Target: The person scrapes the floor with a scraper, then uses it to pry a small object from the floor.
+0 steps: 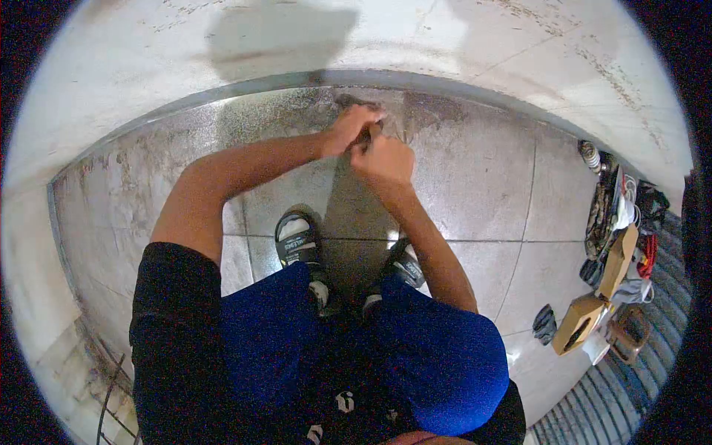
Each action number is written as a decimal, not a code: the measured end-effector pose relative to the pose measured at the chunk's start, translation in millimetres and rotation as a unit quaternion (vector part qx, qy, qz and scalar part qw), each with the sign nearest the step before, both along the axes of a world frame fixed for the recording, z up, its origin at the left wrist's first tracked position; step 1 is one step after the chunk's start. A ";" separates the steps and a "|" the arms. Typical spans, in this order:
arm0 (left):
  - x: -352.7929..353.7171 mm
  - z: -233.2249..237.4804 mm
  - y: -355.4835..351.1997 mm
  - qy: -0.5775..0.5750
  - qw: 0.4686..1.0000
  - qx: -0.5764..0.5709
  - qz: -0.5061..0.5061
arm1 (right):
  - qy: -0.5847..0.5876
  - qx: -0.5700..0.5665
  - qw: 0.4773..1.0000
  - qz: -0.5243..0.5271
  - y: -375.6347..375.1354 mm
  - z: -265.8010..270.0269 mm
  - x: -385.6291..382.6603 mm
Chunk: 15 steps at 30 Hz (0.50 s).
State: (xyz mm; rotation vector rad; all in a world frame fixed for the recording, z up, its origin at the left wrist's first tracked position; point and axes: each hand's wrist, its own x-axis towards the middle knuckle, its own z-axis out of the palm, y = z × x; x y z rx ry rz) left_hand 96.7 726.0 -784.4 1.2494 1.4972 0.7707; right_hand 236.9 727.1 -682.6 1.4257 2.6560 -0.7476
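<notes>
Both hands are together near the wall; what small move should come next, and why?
I'd probably ease the left hand and right hand toward the dark, damp-looking floor patch beside the wall: they look close to it and seem to share something dark, too unclear to identify.

Wall (pixel 415 44) along far edge of floor (pixel 475 196), boxes (pixel 578 324) at right, shutter (pixel 615 386) right of boxes.
</notes>
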 end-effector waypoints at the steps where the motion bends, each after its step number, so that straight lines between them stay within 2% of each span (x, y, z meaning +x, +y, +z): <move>1: 0.9 5.3 0.9 0.045 0.999 -0.006 -0.007 | 0.011 0.006 1.000 -0.003 2.5 -3.2 -1.6; 3: 3.5 13.5 4.8 0.135 0.991 -0.014 -0.021 | 0.009 0.007 1.000 -0.011 -1.1 -3.7 1.6; 6: 17.8 -15.0 -13.3 0.238 0.964 0.070 -0.097 | -0.014 -0.008 1.000 -0.014 -20.3 1.9 16.3; 9: 18.7 -30.3 -18.1 0.280 0.907 0.309 -0.057 | -0.010 -0.019 1.000 -0.015 -23.0 2.7 22.4; 10: 10.7 -23.2 -14.6 0.294 0.934 0.173 -0.105 | -0.016 -0.023 0.999 -0.022 -15.1 7.5 15.7; 12: 7.9 -12.3 -7.8 0.135 0.982 0.130 -0.034 | -0.019 -0.018 0.999 -0.021 -4.1 5.5 6.6; 14: 1.0 -2.6 -0.7 0.073 0.992 0.101 -0.027 | -0.012 0.000 1.000 -0.007 0.9 -2.3 0.5; 15: 1.3 -9.2 -2.9 0.087 0.991 0.088 -0.050 | -0.019 -0.011 1.000 -0.012 -3.3 -3.2 2.5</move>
